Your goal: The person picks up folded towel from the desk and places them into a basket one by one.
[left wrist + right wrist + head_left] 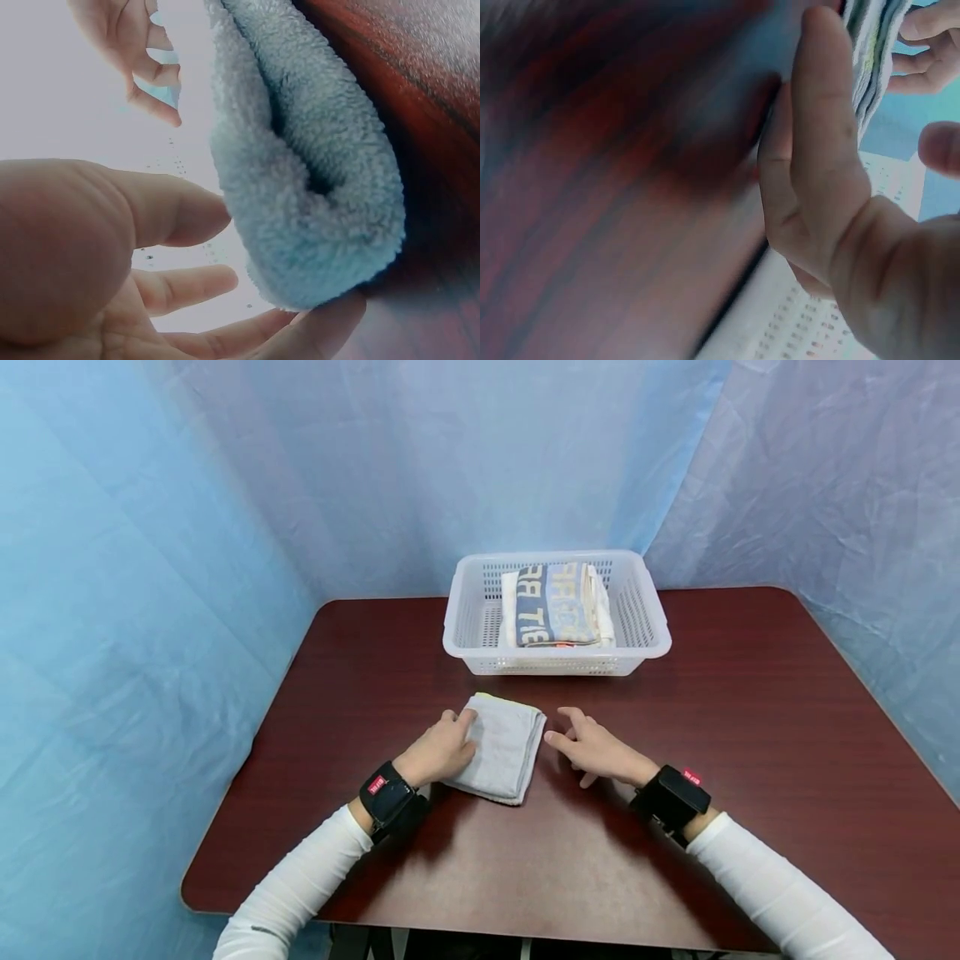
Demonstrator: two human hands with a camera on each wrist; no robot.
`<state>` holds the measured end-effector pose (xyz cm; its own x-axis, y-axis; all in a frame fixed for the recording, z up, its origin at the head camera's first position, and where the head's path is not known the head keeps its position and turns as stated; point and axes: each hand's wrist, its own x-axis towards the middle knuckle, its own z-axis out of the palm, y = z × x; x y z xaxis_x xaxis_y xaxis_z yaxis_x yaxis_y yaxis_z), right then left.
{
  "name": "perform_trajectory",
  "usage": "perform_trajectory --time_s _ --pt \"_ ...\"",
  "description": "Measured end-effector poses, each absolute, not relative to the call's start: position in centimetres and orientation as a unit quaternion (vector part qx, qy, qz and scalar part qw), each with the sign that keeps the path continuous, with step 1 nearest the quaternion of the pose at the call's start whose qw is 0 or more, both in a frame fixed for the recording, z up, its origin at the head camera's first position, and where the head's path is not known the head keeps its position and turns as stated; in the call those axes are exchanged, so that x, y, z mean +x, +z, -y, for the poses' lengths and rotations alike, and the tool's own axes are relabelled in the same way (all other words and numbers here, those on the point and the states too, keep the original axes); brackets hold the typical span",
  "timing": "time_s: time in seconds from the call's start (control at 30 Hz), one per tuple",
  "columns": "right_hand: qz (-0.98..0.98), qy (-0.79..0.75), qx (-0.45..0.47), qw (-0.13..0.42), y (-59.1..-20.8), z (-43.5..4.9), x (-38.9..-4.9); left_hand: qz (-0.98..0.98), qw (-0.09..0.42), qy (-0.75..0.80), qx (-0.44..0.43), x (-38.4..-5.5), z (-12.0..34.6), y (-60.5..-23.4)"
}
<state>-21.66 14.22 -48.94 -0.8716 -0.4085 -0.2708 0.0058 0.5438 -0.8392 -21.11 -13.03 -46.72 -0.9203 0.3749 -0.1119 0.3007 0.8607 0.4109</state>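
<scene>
A light grey terry towel (501,745), folded into a thick square, lies on the dark reddish-brown table. My left hand (442,747) is at its left side, with index finger and thumb over the top face. From the left wrist, the towel's rounded fold (322,225) shows close up, thumb tip right at its surface and lower fingertips by its bottom edge. Just off the towel's right edge hovers my right hand (596,750), fingers spread and holding nothing. Layered towel edges (870,60) appear beyond its fingers in the right wrist view.
Behind the towel stands a white perforated plastic basket (461,610) near the table's back edge. Inside it lies a folded white cloth with blue and yellow lettering (558,606). Blue sheeting (480,468) hangs around the table (750,718).
</scene>
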Motion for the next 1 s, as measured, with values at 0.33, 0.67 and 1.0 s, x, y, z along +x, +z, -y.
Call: perform_trajectory --time_s 0.33,0.67,1.0 --pt "-0.805 -0.528 -0.071 0.262 -49.1 -13.8 -21.9 -0.953 0.095 0.208 0.199 -21.1 13.1 -46.7" --pt "-0.763 -0.583 -0.048 0.274 -49.2 -13.2 -21.8 -0.945 0.114 0.235 0.197 -20.9 12.9 -46.7" --pt "-0.752 -0.600 -0.025 0.271 -49.4 -12.4 -21.6 -0.937 0.132 0.255 0.200 -21.1 12.7 -46.9"
